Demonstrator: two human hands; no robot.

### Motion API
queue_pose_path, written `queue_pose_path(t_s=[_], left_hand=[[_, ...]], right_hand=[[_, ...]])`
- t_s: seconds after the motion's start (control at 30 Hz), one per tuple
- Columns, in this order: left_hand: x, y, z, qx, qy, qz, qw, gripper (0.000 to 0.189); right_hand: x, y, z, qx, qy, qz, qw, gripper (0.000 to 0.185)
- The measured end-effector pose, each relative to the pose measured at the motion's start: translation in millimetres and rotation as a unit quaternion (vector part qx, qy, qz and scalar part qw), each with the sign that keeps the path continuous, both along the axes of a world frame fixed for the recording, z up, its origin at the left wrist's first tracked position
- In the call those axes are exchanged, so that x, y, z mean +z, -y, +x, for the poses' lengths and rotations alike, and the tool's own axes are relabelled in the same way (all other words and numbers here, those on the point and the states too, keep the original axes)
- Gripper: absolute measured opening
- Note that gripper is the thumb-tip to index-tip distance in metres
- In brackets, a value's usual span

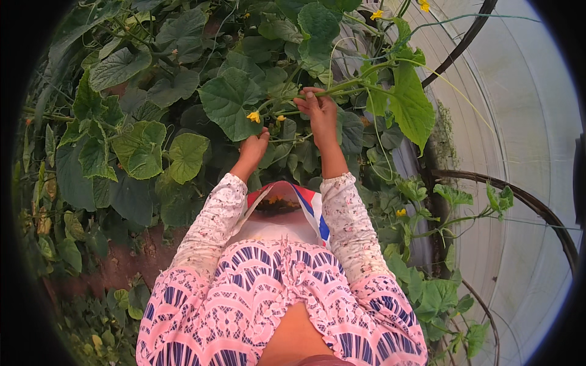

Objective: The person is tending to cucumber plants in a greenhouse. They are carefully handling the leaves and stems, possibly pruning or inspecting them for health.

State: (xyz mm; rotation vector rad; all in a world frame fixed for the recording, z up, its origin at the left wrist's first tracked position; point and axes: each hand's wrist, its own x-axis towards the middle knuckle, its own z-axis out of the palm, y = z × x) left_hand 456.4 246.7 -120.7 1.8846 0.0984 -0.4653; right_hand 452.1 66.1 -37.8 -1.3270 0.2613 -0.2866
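Observation:
Before me stand cucumber vines with broad green leaves and yellow flowers. My right hand (320,112) has its thumb and fingers closed around a green vine stem (348,85). Lower and to the left, my left hand (254,147) is just under a large cucumber leaf (231,103); its fingertips are partly hidden, so what it holds cannot be told. A yellow flower (253,117) is right above that hand, and a smaller flower (281,118) lies between the two hands. An opened bag (279,224) in white, red and blue hangs at my waist between my forearms, with yellow and dark bits inside.
A translucent plastic greenhouse wall (485,142) with a dark curved rib (540,208) runs down the right side. A thin green string (476,16) crosses at the top right. Dense foliage fills the left, above brown soil (132,256).

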Motion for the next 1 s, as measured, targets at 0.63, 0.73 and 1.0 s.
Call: queue_pose_path(t_s=[0.63,0.73,1.0], left_hand=[[138,6,-3,-0.017,0.205,-0.241,0.948,0.012],[127,19,-7,0.009,0.212,-0.317,0.924,0.013],[124,25,11,-0.006,0.255,-0.158,0.954,0.018]], right_hand=[[61,-20,-15,0.032,0.05,-0.09,0.994,0.029],[64,-23,-21,0.034,0.049,-0.099,0.993,0.028],[63,-29,-23,0.038,0.044,-0.096,0.994,0.027]])
